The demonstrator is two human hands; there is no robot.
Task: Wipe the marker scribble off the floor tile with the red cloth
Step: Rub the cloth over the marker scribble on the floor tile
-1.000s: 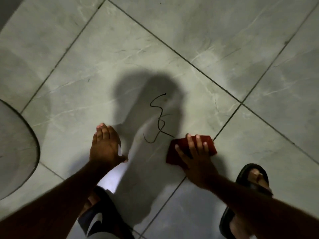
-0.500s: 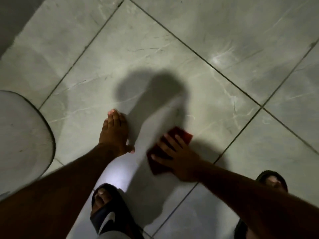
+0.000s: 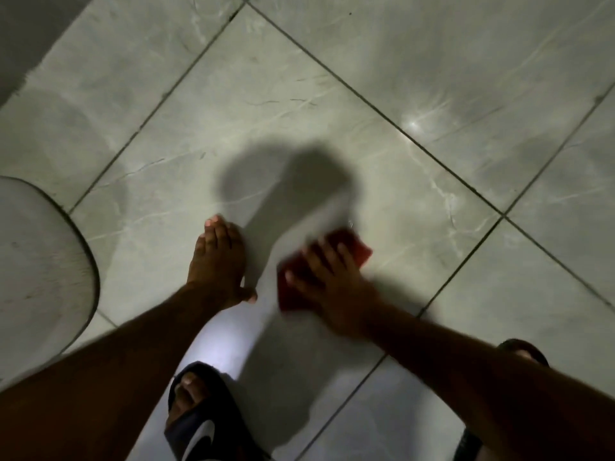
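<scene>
The red cloth point(image 3: 357, 249) lies flat on the grey marbled floor tile point(image 3: 299, 134), near the middle of the view. My right hand point(image 3: 332, 281) presses down on the cloth with its fingers spread; both are blurred by motion. My left hand point(image 3: 218, 261) rests flat on the same tile just to the left, fingers together and pointing away, holding nothing. No marker line shows on the tile; the spot under the cloth and hand is hidden. A dark shadow falls across the tile beyond both hands.
A round pale object point(image 3: 36, 277) with a dark rim sits at the left edge. A foot in a dark slipper point(image 3: 196, 417) stands at the bottom centre, a second slipper point(image 3: 522, 354) at the lower right. Dark grout lines cross the floor diagonally.
The black scribble seen one second ago no longer shows. My right hand slid the cloth left over that spot, then back a little to the right. The camera has tilted.
</scene>
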